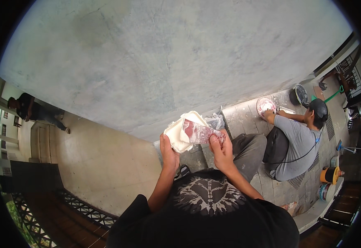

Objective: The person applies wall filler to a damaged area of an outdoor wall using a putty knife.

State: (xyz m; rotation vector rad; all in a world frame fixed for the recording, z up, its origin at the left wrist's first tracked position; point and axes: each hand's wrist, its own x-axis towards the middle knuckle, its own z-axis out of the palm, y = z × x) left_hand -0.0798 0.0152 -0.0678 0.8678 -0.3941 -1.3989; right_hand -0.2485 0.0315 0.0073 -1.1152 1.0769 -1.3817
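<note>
Saw, first and widest, one wall point(155, 62) — grey, mottled, spread over the whole upper middle. Counted two kinds of ground below: one beige floor point(98, 161) at the left and one grey paving point(246, 120) at the right. Noted one black shirt point(168, 231) along the lower edge, printed pale on the chest.

Counted two other people. Found one co-worker point(292, 155) seated on the paving at the right, in a grey shirt point(298, 142) and dark cap point(318, 109). Found one distant person point(44, 111) at the far left, in dark clothes point(27, 107), near one flight of steps point(44, 142).

Saw one white box point(174, 134) at the centre, open, before the wall. Counted two hands there. Saw the left hand point(170, 155) curled round the box's left edge, holding it up. Saw the right hand point(223, 152) pinched on the right end of one red flat piece point(193, 133), smeared whitish. Saw that piece aslant over the box's open side — could not tell touching from merely overlapping.

Counted at least three containers at the right: one black bucket point(294, 98) close to the wall, one orange tub point(329, 175) and one pale tub point(325, 192) lower down. Saw one round disc point(265, 102), smeared pink, at the co-worker's hand point(270, 113), and one white tray point(287, 110) just beside. Last, noted one clear bag point(216, 122), crumpled, just right of the box.
</note>
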